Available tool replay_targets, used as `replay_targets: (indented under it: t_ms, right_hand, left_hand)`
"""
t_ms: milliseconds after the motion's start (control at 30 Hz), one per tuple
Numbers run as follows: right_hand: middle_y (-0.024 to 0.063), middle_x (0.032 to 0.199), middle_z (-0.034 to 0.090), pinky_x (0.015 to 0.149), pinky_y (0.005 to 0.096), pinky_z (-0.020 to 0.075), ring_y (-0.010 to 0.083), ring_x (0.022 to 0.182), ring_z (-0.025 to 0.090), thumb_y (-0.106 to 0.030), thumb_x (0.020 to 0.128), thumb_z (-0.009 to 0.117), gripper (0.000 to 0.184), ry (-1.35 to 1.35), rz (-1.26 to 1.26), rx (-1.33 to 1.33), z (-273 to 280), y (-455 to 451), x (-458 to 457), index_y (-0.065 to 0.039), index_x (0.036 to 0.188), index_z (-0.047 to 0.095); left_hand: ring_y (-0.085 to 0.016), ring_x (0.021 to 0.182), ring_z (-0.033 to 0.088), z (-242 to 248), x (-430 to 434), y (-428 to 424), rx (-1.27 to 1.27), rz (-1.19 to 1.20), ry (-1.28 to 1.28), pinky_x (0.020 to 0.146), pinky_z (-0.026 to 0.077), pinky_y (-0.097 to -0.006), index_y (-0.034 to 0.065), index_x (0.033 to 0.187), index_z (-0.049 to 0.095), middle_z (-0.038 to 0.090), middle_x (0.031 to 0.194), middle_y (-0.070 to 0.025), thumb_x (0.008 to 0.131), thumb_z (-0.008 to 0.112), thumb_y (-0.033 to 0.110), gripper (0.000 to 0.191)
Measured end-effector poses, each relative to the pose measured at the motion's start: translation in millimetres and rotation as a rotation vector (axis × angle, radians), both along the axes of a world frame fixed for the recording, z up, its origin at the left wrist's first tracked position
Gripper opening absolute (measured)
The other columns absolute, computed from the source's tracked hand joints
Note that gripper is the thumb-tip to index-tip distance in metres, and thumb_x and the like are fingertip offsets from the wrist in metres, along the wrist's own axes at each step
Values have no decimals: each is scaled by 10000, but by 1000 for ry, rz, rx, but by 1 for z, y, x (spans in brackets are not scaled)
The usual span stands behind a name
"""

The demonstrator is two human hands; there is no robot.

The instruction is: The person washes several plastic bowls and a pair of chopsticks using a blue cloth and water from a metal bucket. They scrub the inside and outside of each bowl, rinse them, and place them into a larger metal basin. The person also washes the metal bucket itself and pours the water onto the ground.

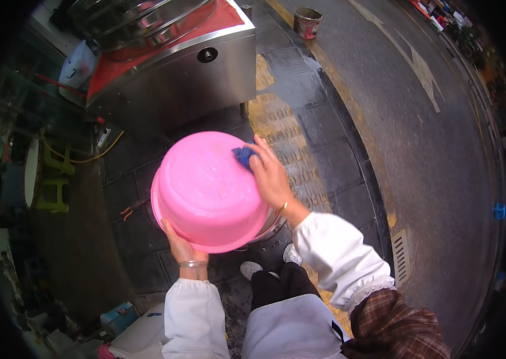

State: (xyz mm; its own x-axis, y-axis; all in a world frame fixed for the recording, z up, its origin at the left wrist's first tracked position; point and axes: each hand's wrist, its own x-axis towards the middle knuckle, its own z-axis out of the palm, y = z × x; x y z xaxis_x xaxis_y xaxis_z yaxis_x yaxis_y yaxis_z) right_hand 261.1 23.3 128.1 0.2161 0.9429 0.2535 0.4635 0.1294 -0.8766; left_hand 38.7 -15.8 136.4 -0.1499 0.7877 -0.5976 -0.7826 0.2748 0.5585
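A pink plastic basin [210, 188] is held up before me, its wet underside turned towards the camera. My left hand [182, 244] grips the basin's rim at the lower left, the thumb outside and the other fingers hidden behind it. In my right hand [273, 175] is a crumpled blue cloth [245, 157], pressed against the upper right of the basin's base. Behind the basin's lower right edge, part of a round metal vessel [275, 226] shows; the basin covers most of it.
Ahead stands a stainless steel counter [181, 85] bearing stacked metal steamers [145, 22]. A power strip [104, 137] with a yellow cable lies on the dark paving. Orange-handled tongs or pliers [126, 213] are at left, near green stools [55, 195]. A dirty bucket [307, 22] stands by the kerb.
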Motion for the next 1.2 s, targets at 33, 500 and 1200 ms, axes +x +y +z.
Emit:
replay_targets:
  t_ms: [33,500,1200]
  right_hand:
    - [209,1413,423,1121,410,251,365,1330,376,-218,951,466,364,147,-11,-36,-15,14,9,-40,1260,539]
    - [190,1444,386,1138,428,235,337,1365,330,-144,921,469,372,-164,509,-81,27,-25,4,-93,1286,523]
    - [171,1031,611,882,431,440,334,997,574,-207,860,532,231,5,154,-168,64,52,2,-28,949,648]
  left_hand:
    - [-245,1220,474,1,0,-3,-7,-25,-5,1024,402,-379,46,1359,417,465,1374,-80,967,450,481,587]
    - [-218,1084,571,18,-4,11,-11,-32,236,929,472,-345,0,1271,498,565,1241,-107,970,485,430,526]
    - [-60,706,504,12,14,-1,207,-249,746,634,433,-235,-21,869,650,610,807,14,984,519,310,374]
